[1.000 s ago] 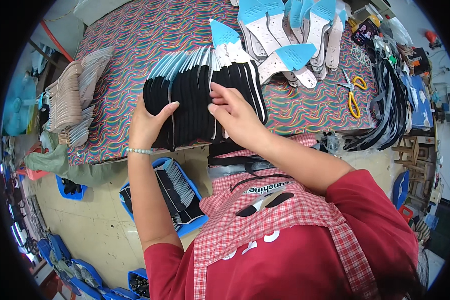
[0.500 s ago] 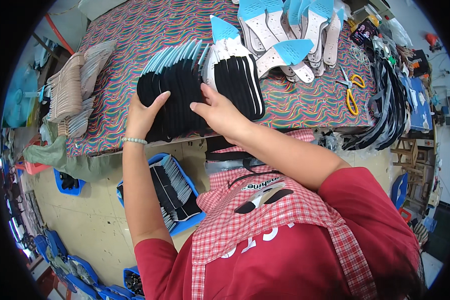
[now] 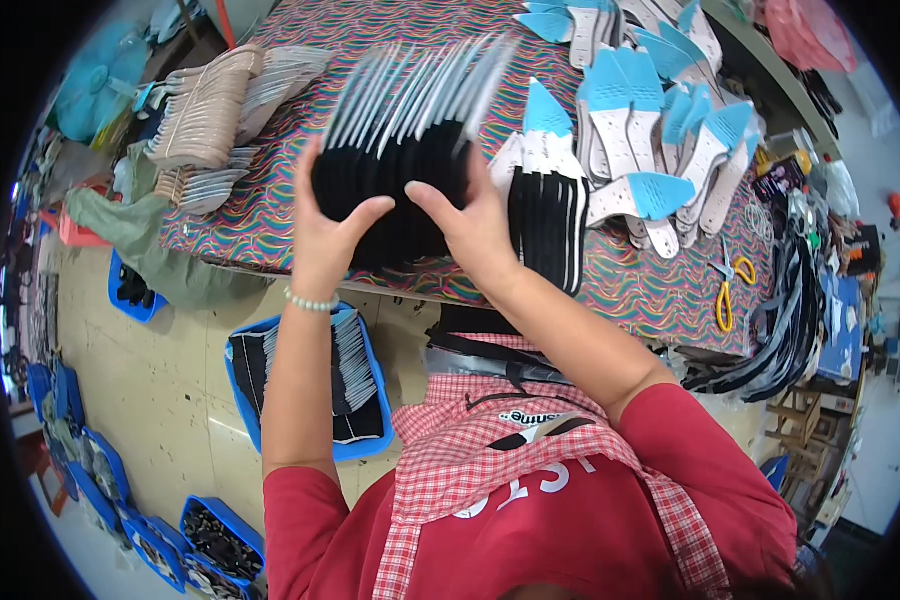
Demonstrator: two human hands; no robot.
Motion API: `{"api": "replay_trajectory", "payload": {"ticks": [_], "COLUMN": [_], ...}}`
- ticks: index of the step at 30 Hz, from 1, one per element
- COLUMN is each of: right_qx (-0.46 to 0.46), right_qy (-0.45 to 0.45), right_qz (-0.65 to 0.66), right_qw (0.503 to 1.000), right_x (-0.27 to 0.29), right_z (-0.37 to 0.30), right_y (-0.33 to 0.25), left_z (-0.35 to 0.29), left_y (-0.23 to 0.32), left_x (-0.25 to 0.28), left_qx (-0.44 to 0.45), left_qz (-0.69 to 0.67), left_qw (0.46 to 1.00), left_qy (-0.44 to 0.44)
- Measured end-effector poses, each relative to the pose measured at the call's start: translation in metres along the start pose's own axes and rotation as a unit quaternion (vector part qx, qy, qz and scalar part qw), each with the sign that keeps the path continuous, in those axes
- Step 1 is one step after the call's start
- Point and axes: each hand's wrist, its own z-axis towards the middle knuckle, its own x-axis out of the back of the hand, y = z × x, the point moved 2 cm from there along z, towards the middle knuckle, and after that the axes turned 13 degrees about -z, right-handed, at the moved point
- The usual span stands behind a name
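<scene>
Between my two hands a thick row of shoe insoles (image 3: 395, 190) stands on edge, black at the near part with pale blue and whitish tips fanning out at the far side. My left hand (image 3: 322, 225) presses on the row's left side, its thumb over the near black part. On the opposite side my right hand (image 3: 473, 220) grips it, fingers along the right face and thumb on top. To its right lies a flat, overlapping group of black strips (image 3: 547, 225) with a white and blue insole (image 3: 550, 125) at its far end.
White insoles with blue heels (image 3: 620, 90) are heaped at the table's far right. Yellow-handled scissors (image 3: 727, 290) lie near black straps (image 3: 795, 290). Beige tied bundles (image 3: 205, 110) sit at the left. A blue bin (image 3: 378, 350) of insoles stands on the floor below.
My hands have spread to both sides of the black row and squeezed it together, separating it from the strips at right. The head view has shifted, so the table sits farther right.
</scene>
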Motion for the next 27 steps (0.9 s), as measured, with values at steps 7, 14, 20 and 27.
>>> {"api": "replay_trajectory", "payload": {"ticks": [7,14,20,27], "right_qx": [0.306,-0.005,0.062,0.113], "right_qy": [-0.178,-0.239,-0.222,-0.189], "right_qz": [-0.438,-0.161,-0.298,-0.276], "right_qw": [0.826,0.957,0.926,0.936], "right_x": [0.011,0.002,-0.003,-0.02], "right_z": [0.006,0.023,0.028,0.021], "right_y": [-0.016,-0.031,-0.003,-0.044], "left_z": [-0.021,-0.001,-0.002,0.013], "left_y": [-0.015,-0.019,-0.058,-0.053], "left_x": [0.038,0.025,0.024,0.037], "left_qx": [-0.027,0.048,-0.026,0.109], "left_qz": [-0.023,-0.113,-0.096,-0.181], "left_qw": [0.998,0.992,0.995,0.977], "left_qy": [-0.045,-0.03,-0.005,-0.022]}}
